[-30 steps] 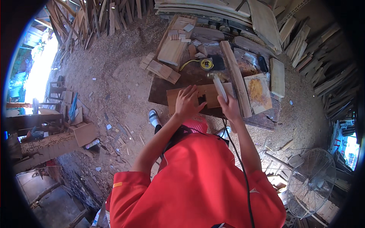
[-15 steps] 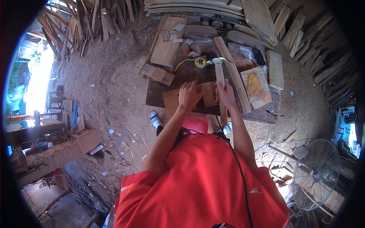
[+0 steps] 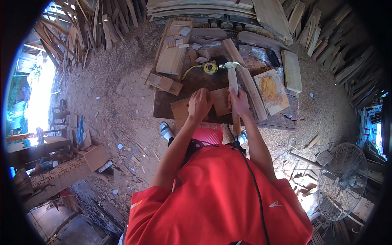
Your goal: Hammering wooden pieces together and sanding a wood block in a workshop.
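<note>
My right hand (image 3: 239, 102) is closed around the long wooden handle of a hammer (image 3: 232, 75), held upright in the frame with its pale metal head toward the far side. My left hand (image 3: 199, 104) rests on a brown wooden board (image 3: 179, 112) at the near edge of the workbench, its fingers curled together; what they hold, if anything, is too small to make out. A yellow tape measure (image 3: 210, 67) lies beyond my hands, beside the hammer's head. A long plank (image 3: 255, 100) lies just right of my right hand.
The dark workbench (image 3: 286, 118) also holds small blocks (image 3: 183, 31), stained plywood (image 3: 267, 92) and boards (image 3: 292, 73). A pink plastic seat (image 3: 210, 132) is below me. A fan (image 3: 342, 181) stands right, wood scraps (image 3: 94, 159) lie left, and timber stacks (image 3: 110, 20) surround the bench.
The hammer has swung from leaning leftward to pointing straight ahead, its head moved slightly left since half a second ago. My left fingers have curled from spread flat on the board to drawn together.
</note>
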Tool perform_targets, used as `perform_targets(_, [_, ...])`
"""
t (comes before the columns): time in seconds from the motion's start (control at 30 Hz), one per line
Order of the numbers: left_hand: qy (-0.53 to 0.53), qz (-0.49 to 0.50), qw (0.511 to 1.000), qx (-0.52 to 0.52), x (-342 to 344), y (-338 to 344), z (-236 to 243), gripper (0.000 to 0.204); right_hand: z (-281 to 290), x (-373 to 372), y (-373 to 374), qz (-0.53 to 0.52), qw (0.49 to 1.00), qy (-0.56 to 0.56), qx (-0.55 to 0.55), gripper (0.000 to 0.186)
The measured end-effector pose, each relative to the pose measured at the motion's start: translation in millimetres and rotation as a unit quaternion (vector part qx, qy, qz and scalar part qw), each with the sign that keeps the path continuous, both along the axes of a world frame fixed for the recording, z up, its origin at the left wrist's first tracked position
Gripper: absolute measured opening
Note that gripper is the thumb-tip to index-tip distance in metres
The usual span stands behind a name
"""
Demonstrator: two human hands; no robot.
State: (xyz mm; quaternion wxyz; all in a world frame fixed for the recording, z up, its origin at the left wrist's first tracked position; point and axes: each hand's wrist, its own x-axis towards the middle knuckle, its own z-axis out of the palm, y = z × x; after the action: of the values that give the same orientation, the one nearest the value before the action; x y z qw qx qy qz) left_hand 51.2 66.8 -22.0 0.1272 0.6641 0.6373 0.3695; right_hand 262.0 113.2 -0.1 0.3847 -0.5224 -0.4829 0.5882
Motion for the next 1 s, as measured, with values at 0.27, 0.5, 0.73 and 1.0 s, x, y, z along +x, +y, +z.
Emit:
perform_targets(0.27, [0.076,-0.092,0.988,0.095,2.2,-1.9,15.7,0.019,-2.4,-0.5,0.0,-0.002,1.000,-0.021,-0.002,0.041])
perform_targets(0.5, [-0.015,-0.040,0.998,0.053,-0.9,-1.7,10.5,0.014,1.3,0.8,1.3,0.018,0.999,-0.024,0.012,0.043])
perform_targets(0.73, [-0.076,-0.031,0.995,0.064,-1.6,-5.8,21.8,0.038,2.2,1.5,0.8,0.005,1.000,-0.015,-0.005,0.044])
perform_targets(1.0, [-0.248,0.009,0.969,-0.006,6.0,-19.0,23.9,0.023,4.3,2.0,0.0,0.008,1.000,-0.021,-0.007,0.043])
